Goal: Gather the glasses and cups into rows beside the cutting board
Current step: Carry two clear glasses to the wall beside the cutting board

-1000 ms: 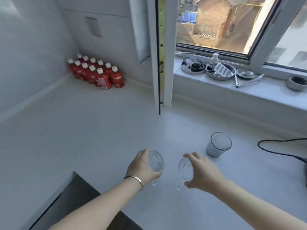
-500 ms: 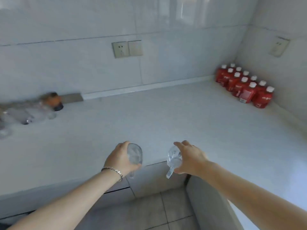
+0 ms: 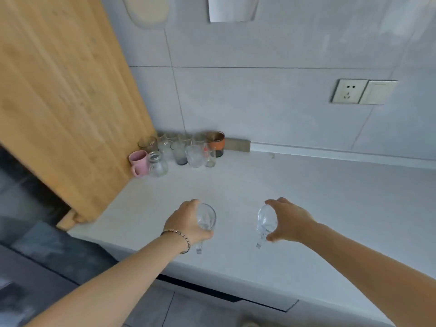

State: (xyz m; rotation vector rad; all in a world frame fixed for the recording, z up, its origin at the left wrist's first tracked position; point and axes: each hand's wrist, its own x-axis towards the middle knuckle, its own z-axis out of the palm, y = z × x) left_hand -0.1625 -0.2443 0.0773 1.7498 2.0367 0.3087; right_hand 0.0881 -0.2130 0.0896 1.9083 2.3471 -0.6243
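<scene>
My left hand (image 3: 188,223) grips a clear stemmed glass (image 3: 207,218) by its bowl, held over the front of the white counter (image 3: 306,208). A second clear stemmed glass (image 3: 266,220) is gripped by my right hand (image 3: 290,220), level with the first. A large wooden cutting board (image 3: 66,102) leans against the wall at the left. Beside its right edge, at the back of the counter, stand several glasses (image 3: 193,154) in rows, with a pink mug (image 3: 139,162), a small clear jar (image 3: 158,164) and an orange-banded glass (image 3: 215,142).
A wall socket and switch (image 3: 363,92) sit on the tiled wall at the right. The counter's front edge (image 3: 212,277) runs below my hands, with grey floor tiles under it. Dark surfaces (image 3: 28,232) lie at the lower left.
My view has swung left, from the window and red bottles to the cutting board corner. Both hands still hold their glasses and have travelled with me toward the grouped glasses.
</scene>
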